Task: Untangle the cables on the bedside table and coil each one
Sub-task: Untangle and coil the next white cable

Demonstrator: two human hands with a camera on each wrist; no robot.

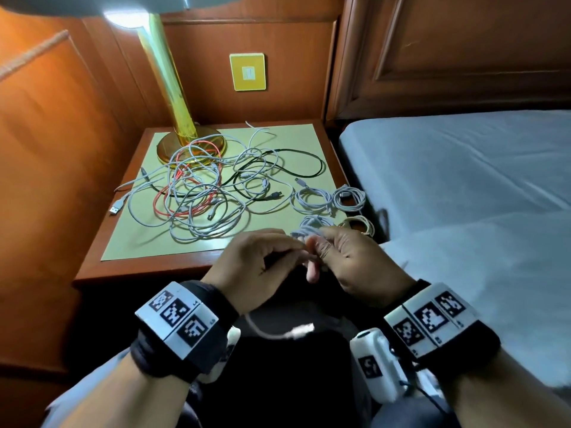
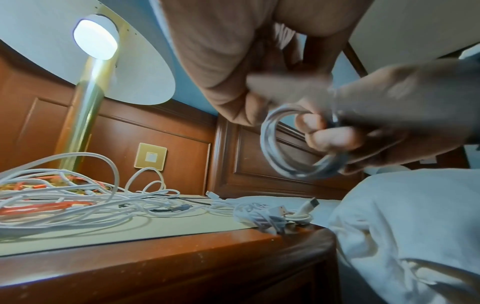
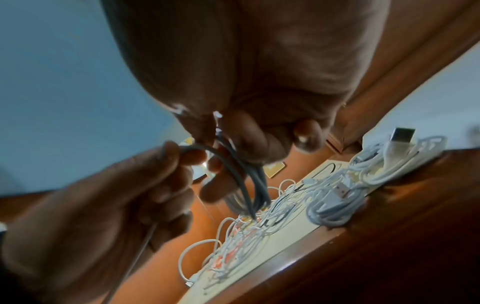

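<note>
Bed [image 1: 463, 168]: pale sheet, to the right of the counter, its near fold reaching toward the counter's front right corner.
Counter [image 1: 129, 270]: wooden bedside top with a pale green mat [image 1: 129, 242] covering most of it.
Lamp [image 1: 173, 88]: brass stem and round base at the counter's back left corner, lit, the shade overhead.
Tangle of cables [image 1: 204, 193]: white, grey, red-orange and one black lead heaped loose over the middle and left of the counter, some loops lying over the lamp base.
Coiled cables [image 1: 329, 199]: two neat white bundles side by side at the right edge of the counter, just right of the tangle; a third white bundle lies nearer the front edge.
Rubber bands [image 1: 360, 225]: a small pale heap at the counter's front right corner.
Wall switch [image 1: 247, 72]: yellow plate on the panelled wall behind the counter.
Held coil [image 2: 298, 144]: a white cable wound in a ring, raised over the counter's front right edge, between both hands.
Right hand [image 1: 355, 264]: grip clenched round the held coil, fingers curled through the ring.
Left hand [image 1: 256, 261]: grip pinching a strand of that same cable beside the right hand; the tail with its plug [image 1: 301, 330] hangs below the wrists.
</note>
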